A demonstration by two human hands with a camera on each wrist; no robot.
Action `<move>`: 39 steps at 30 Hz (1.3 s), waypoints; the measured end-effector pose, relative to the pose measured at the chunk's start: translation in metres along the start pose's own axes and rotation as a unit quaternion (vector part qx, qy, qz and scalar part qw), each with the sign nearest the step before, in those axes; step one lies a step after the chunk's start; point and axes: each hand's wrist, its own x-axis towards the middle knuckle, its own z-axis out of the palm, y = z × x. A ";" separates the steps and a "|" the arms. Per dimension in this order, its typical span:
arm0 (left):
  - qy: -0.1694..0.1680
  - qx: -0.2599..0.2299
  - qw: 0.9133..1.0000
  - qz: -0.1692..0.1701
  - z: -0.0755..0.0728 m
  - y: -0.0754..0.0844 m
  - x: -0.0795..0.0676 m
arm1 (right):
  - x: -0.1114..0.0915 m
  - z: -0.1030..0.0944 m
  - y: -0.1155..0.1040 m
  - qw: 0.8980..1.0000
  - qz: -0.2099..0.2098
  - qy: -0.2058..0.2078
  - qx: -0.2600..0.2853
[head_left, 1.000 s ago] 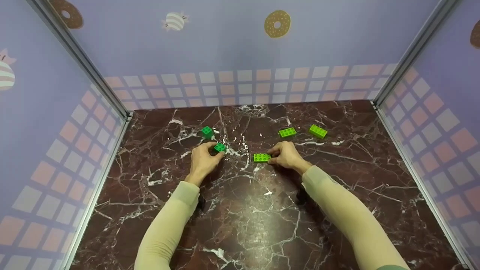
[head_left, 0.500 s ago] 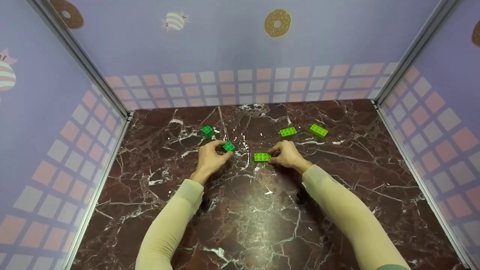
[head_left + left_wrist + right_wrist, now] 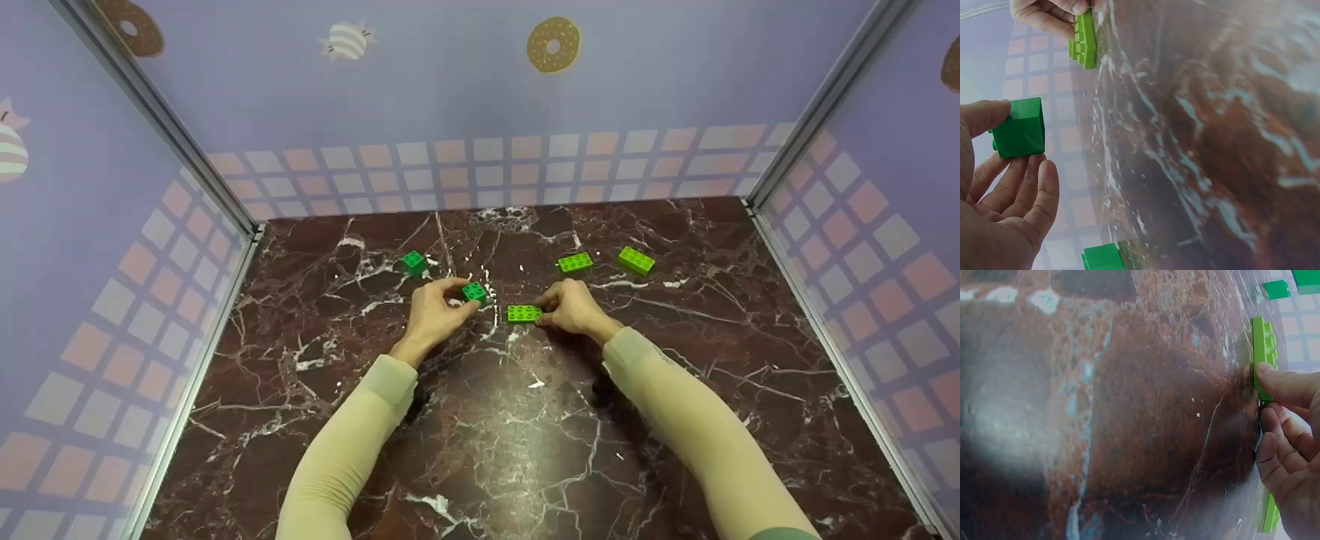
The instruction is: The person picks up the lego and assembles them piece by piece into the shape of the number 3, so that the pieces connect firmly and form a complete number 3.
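Note:
My left hand (image 3: 436, 313) pinches a dark green square toy brick (image 3: 473, 292) between thumb and fingers. In the left wrist view this brick (image 3: 1019, 128) is raised off the tabletop, its studs facing away from the open underside. My right hand (image 3: 576, 309) holds the right end of a lime green long brick (image 3: 523, 313), which lies studs up on the table, just right of and nearer than the dark green one. The right wrist view has the thumb (image 3: 1283, 387) against the side of this lime brick (image 3: 1258, 343). A gap separates the two held bricks.
Another dark green square brick (image 3: 414, 262) rests on the dark marbled table (image 3: 480, 450) behind my left hand. Two more lime long bricks (image 3: 574, 262) (image 3: 636, 260) lie beyond my right hand. Patterned lilac walls (image 3: 450, 90) enclose the back and both sides.
My left hand has carried the dark green brick to the right, closer to the lime brick. The right hand and its lime brick have stayed in place.

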 end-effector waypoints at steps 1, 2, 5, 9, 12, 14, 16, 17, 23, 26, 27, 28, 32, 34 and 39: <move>-0.003 -0.003 1.000 0.002 0.001 0.001 0.001 | -0.001 -0.001 -0.002 1.000 0.006 -0.002 0.004; -0.006 -0.005 1.000 0.005 0.002 0.003 0.001 | 0.002 0.001 0.003 1.000 0.013 -0.001 0.004; -0.015 -0.009 1.000 0.018 0.005 0.006 0.002 | -0.005 -0.006 -0.012 1.000 0.014 -0.003 0.005; -0.026 -0.016 0.999 0.038 0.010 0.009 0.002 | -0.014 -0.016 -0.036 1.000 0.016 -0.013 0.000; -0.033 -0.025 0.998 0.046 0.015 0.012 0.003 | -0.015 -0.018 -0.041 0.999 0.029 -0.021 0.003; -0.033 -0.031 0.998 0.050 0.018 0.013 0.004 | -0.016 -0.019 -0.041 0.999 0.035 -0.022 0.009; -0.032 -0.035 0.997 0.054 0.022 0.015 0.005 | -0.015 -0.019 -0.039 0.999 0.035 -0.020 0.015; -0.031 -0.037 0.997 0.056 0.023 0.015 0.006 | -0.014 -0.017 -0.033 0.999 0.022 -0.016 0.024; -0.039 -0.032 0.997 0.050 0.033 0.021 0.008 | -0.012 -0.016 -0.030 1.000 0.011 -0.014 0.018; -0.050 -0.040 0.997 0.044 0.038 0.023 0.008 | -0.013 -0.018 -0.036 0.999 0.026 -0.019 0.011; -0.053 -0.042 0.997 0.044 0.040 0.023 0.008 | -0.013 -0.018 -0.036 0.999 0.025 -0.019 0.012; -0.056 -0.045 0.996 0.044 0.041 0.023 0.008 | -0.012 -0.018 -0.035 1.000 0.023 -0.018 0.011; -0.062 -0.049 0.996 0.052 0.048 0.023 0.008 | -0.009 -0.014 -0.024 1.000 0.003 -0.008 0.012; -0.063 -0.049 0.995 0.052 0.050 0.024 0.008 | -0.010 -0.014 -0.023 1.000 0.006 -0.011 0.018; -0.068 -0.043 0.995 0.053 0.055 0.025 0.009 | -0.014 -0.018 -0.036 0.999 0.035 -0.021 0.023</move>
